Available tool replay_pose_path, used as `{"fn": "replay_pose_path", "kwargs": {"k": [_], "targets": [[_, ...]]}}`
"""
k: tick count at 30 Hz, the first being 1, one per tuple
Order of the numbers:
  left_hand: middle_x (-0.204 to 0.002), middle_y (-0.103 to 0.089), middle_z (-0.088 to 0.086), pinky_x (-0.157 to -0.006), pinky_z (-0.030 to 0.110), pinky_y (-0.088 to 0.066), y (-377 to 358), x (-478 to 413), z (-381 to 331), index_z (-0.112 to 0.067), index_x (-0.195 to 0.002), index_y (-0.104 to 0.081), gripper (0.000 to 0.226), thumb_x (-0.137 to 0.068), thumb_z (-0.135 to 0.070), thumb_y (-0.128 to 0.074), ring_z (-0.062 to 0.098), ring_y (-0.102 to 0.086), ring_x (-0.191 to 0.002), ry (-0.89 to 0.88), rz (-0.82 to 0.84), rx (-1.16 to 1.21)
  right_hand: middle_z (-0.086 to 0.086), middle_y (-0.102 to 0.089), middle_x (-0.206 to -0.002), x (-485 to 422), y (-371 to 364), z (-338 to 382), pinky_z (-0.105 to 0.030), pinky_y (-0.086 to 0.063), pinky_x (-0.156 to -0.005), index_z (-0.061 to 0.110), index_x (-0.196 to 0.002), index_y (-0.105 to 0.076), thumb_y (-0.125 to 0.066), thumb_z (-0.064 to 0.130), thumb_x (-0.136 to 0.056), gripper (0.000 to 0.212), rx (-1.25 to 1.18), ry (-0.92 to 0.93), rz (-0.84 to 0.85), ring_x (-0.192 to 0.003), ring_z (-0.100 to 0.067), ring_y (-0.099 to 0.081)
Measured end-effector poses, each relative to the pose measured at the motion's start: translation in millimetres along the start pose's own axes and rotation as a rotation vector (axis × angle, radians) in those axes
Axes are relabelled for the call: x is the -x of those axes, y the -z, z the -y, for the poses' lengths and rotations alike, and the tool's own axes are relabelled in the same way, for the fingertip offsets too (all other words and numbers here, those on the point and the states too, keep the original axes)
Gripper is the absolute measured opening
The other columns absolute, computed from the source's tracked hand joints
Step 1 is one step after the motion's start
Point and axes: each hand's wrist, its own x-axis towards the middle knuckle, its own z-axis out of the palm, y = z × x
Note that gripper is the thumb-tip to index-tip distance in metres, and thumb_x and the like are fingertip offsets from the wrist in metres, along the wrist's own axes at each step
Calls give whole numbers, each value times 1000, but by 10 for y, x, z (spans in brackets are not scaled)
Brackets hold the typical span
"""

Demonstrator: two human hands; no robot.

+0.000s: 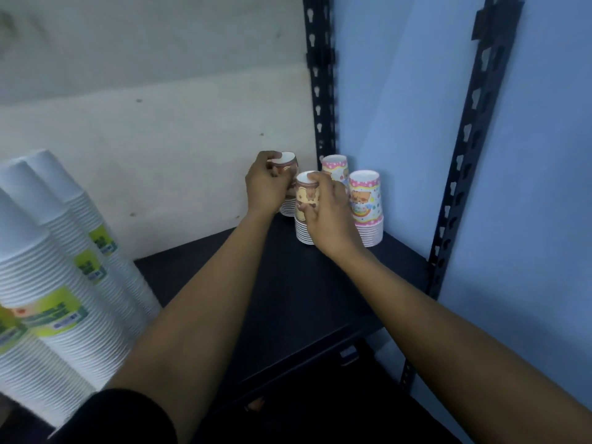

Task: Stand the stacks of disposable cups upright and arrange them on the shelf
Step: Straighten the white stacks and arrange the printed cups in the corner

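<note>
Several short stacks of printed paper cups stand upside down at the back right corner of the dark shelf (pixel 288 283). My left hand (pixel 266 184) grips the rear brown stack (pixel 286 165) near its top. My right hand (pixel 326 209) holds the front brown bear-print stack (pixel 306 200), fingers curled round its side. Two pink-rimmed stacks stand to the right, one at the back (pixel 336 166) and one in front (pixel 366 206), both free of my hands.
Three tall white cup stacks (pixel 64 267) in wrappers with green labels lean at the shelf's left end. Black slotted uprights (pixel 320 75) (pixel 471 155) frame the right side against a blue wall. A lower shelf level lies below the front edge.
</note>
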Motion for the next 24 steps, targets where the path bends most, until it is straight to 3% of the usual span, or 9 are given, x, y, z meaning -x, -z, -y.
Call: {"fn": "replay_pose_path", "kwargs": {"k": [3,6,10,16,20,24], "targets": [[-118,-64,0,-83,24,-57,297,134,-115,-25,-141,-49,62,-87,-31,-79,11,-66,-99,-1,-110,-9,-8,-48,-136,78,45,69,-22,-42,-98,21,-141,-44,-66,14,-94,53,-65,49,-22,-120,-19,-52],[-120,-61,-3,-91,31,-57,649,361,-229,-24,-152,-38,77,-87,-36,-78,11,-65,-103,10,-172,-30,0,-55,-134,196,128,152,-35,-50,-99,26,-139,-42,-72,16,-90,59,-133,56,2,-119,-18,-57],[-132,-59,-1,-100,41,-55,1038,821,-345,-23,-153,-39,76,-88,-33,-77,15,-61,-115,30,-230,-84,19,-57,-124,434,243,248,-43,-54,-97,36,-136,-40,-79,21,-85,66,-249,31,66,-114,-15,-65],[-140,-55,3,-105,43,-53,1335,1594,-425,-17,-151,-47,73,-89,-42,-76,14,-59,-121,37,-231,-115,9,-58,-137,741,325,383,-36,-57,-94,38,-137,-39,-85,22,-80,74,-390,-9,198,-108,-5,-66],[-131,-60,1,-103,40,-53,1411,1953,-455,-18,-142,-58,62,-88,-43,-77,12,-61,-117,-4,-233,-136,7,-57,-141,839,349,499,-40,-55,-99,35,-139,-37,-83,17,-82,76,-407,0,289,-112,-7,-64],[-139,-58,-1,-108,41,-51,1484,2201,-433,-19,-146,-55,65,-90,-42,-76,13,-57,-128,13,-198,-113,9,-60,-137,944,346,545,-46,-53,-102,34,-140,-38,-83,16,-83,74,-411,7,345,-114,-11,-66]]}}
